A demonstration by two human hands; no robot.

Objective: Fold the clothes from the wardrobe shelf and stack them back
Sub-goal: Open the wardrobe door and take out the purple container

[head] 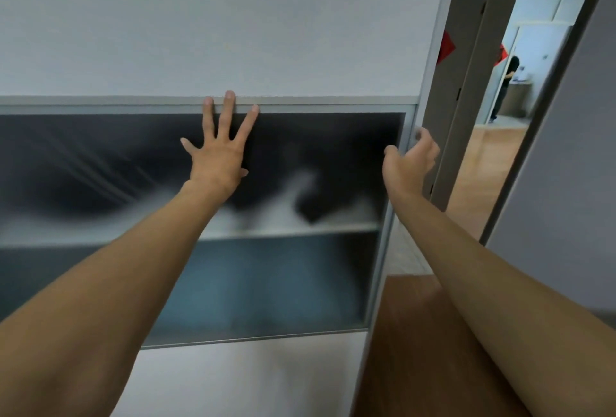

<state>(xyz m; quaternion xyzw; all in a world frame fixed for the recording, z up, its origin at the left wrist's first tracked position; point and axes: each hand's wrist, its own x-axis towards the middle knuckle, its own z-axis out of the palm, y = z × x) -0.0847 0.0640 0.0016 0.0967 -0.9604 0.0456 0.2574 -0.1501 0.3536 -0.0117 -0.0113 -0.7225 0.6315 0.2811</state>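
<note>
A wardrobe sliding door (233,33) fills the view, white above and below with a frosted glass band across the middle. My left hand (218,149) lies flat against the glass, fingers spread and straight, fingertips on the metal rail. My right hand (411,156) curls round the door's right edge frame (405,163). Behind the frosted glass, blurred dark and white clothes (300,193) lie on a shelf (293,231); their shapes cannot be made out.
Right of the wardrobe stands an open doorway with a grey door frame (466,99). Beyond it, a person (506,83) stands in another room on a wooden floor (483,163). A brown wooden surface (416,333) lies below my right arm.
</note>
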